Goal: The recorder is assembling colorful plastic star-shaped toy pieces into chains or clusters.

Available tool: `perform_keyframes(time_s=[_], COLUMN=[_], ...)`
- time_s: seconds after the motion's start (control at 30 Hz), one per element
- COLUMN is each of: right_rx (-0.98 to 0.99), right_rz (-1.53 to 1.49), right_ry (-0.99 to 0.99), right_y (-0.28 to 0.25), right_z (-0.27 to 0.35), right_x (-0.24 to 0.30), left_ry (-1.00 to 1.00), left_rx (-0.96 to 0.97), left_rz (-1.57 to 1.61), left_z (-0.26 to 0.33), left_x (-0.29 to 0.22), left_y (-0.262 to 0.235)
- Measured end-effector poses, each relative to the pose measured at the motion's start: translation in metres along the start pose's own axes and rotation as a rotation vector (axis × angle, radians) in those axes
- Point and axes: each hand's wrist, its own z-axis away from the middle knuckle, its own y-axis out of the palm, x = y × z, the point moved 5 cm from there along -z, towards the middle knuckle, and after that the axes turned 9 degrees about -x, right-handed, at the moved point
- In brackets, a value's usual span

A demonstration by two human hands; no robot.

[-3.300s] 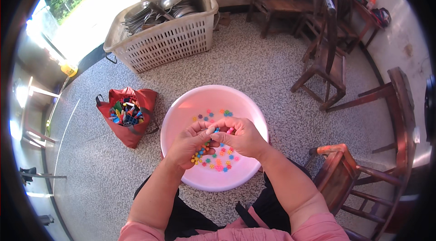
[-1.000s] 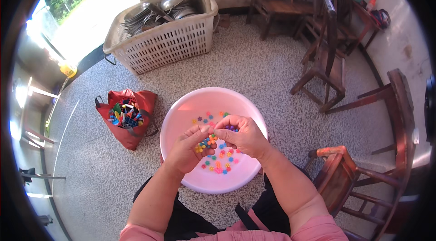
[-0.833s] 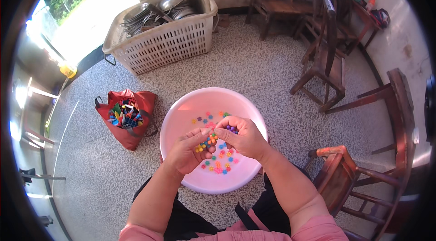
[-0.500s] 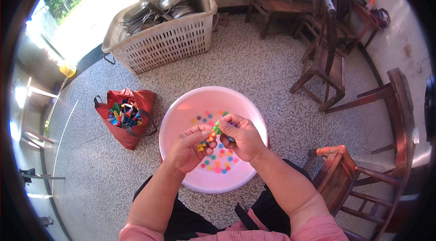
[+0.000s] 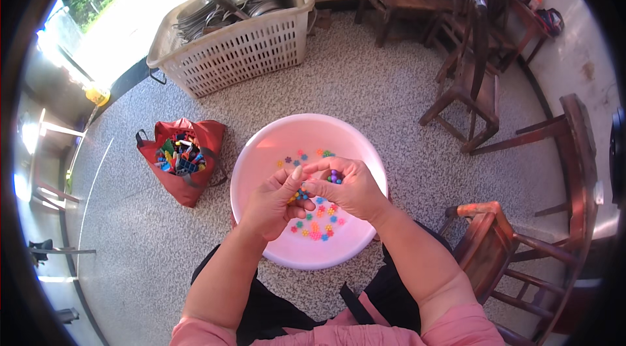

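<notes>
Around the basin [image 5: 257,163]: bag [image 5: 186,191] left, basket [image 5: 248,53] beyond, chairs [image 5: 479,255] right. Beads [image 5: 335,177], partly hidden, lie within the left hand [image 5: 269,202] and right hand [image 5: 352,193], both closed on them.

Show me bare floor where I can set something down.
The floor is bare between the tub and basket, and right of the tub toward the chairs. The gap between bag and tub is tight. The tub's middle is crowded: the left hand and right hand hold pieces above scattered flowers.
</notes>
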Motion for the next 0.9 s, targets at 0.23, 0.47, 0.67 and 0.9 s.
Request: perform_keyframes(time_s=[0.23, 0.47, 0.67, 0.9], right_rx=[-0.135, -0.056, 0.001, -0.029], right_rz=[0.289, 0.179, -0.021, -0.542], right_ry=[-0.198, -0.15, -0.129, 0.186], right_y=[-0.007, -0.003, -0.002, -0.009], right_z=[0.0, 0.002, 0.0, -0.003], right_x=[0.005, 0.004, 0.003, -0.013], left_ry=[-0.073, 0.007, -0.008, -0.069], left_rx=[-0.021, 0.027, 0.073, 0.077], left_rz=[0.117, 0.046, 0.117, 0.248], left_z=[0.008, 0.0, 0.0, 0.004], left_x=[-0.005, 0.001, 0.001, -0.002], left_y=[0.006, -0.004, -0.003, 0.002])
